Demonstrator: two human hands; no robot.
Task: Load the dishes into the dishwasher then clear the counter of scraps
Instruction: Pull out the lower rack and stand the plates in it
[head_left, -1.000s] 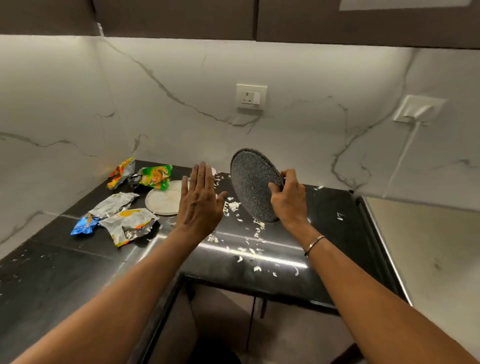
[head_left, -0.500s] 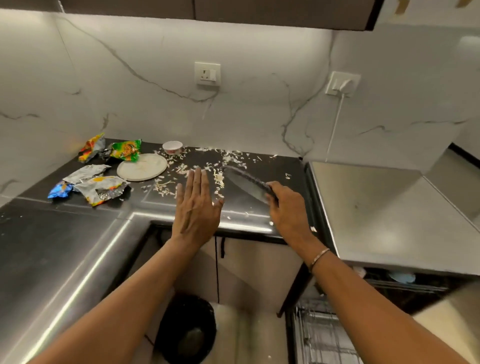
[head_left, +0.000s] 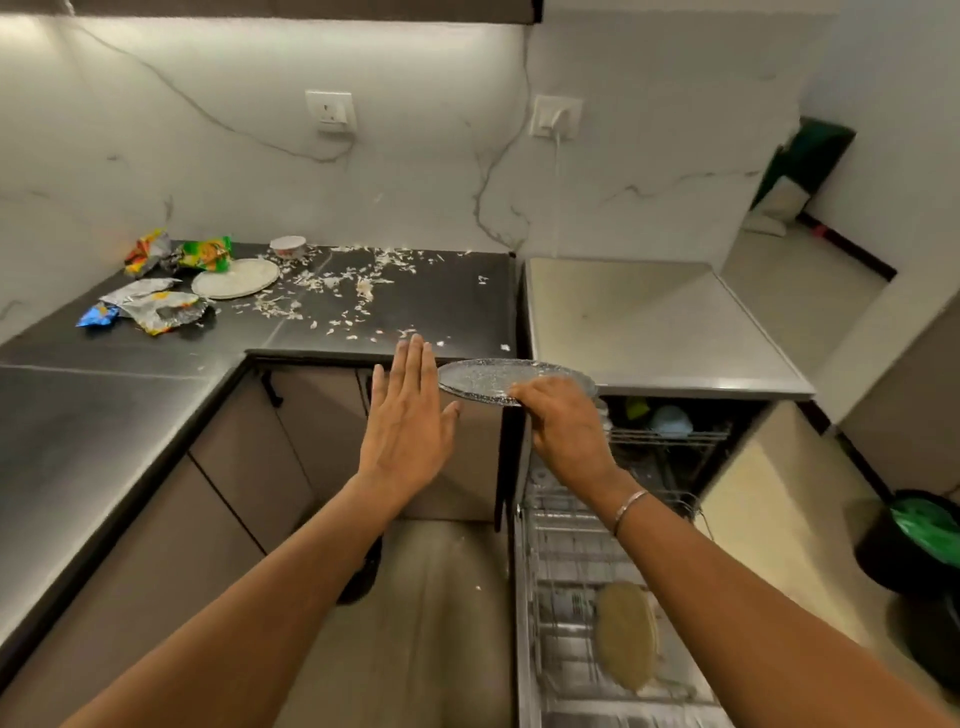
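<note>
Head view: a speckled grey plate (head_left: 498, 376) is being held almost flat at centre frame, just past the edge of the counter (head_left: 441, 301) and above the open dishwasher, whose lower rack (head_left: 571, 571) is being shown pulled out at lower right. The plate's near rim is being gripped by the right hand (head_left: 566, 421), fingers curled over it. The left hand (head_left: 410, 410) is being held just beside it, fingers straight and together, nothing in it. A tan plate (head_left: 626, 634) is being kept upright in the lower rack. At upper left, a white plate (head_left: 236, 278), a small bowl (head_left: 287, 245), wrappers (head_left: 156, 309) and scattered scraps (head_left: 332, 291) are being left on the counter. A slip is arguably being risked: the plate is being carried by one rim alone, so it could tip and drop onto the rack or floor, or be knocked against the counter edge while being lowered.
</note>
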